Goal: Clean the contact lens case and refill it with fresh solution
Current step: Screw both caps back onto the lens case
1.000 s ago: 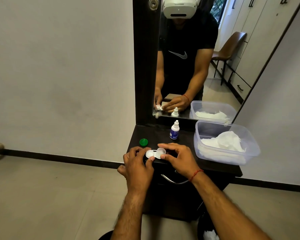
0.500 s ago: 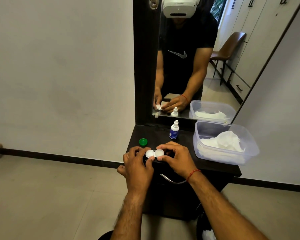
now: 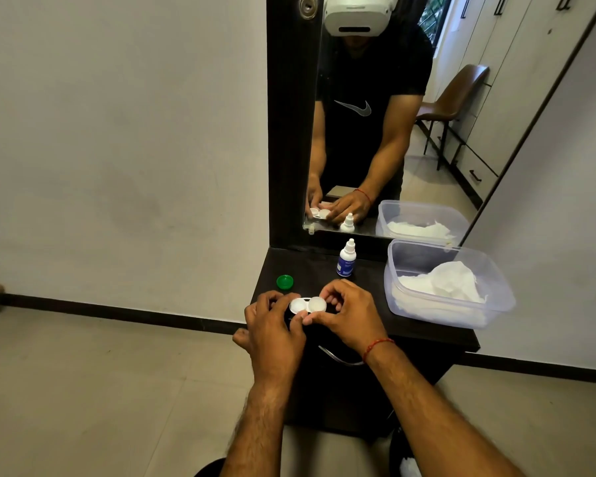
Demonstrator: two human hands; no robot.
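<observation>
A white contact lens case (image 3: 307, 305) lies at the front of a dark vanity top (image 3: 369, 287). My left hand (image 3: 272, 330) grips its left end. Over its right well sits a white cap, pinched between the thumb and fingers of my right hand (image 3: 350, 313). A green cap (image 3: 285, 281) lies on the top to the left, apart from the case. A small white solution bottle (image 3: 346, 259) with a blue label stands upright behind the case, near the mirror.
A clear plastic tub (image 3: 496, 301) holding white tissues fills the right side of the top. A tall mirror (image 3: 375, 115) rises behind. A drawer handle (image 3: 338, 358) sits below the front edge. Tiled floor lies to the left.
My right hand has brought the white cap left and down onto the case's right well, and the case now sits more closed between both hands.
</observation>
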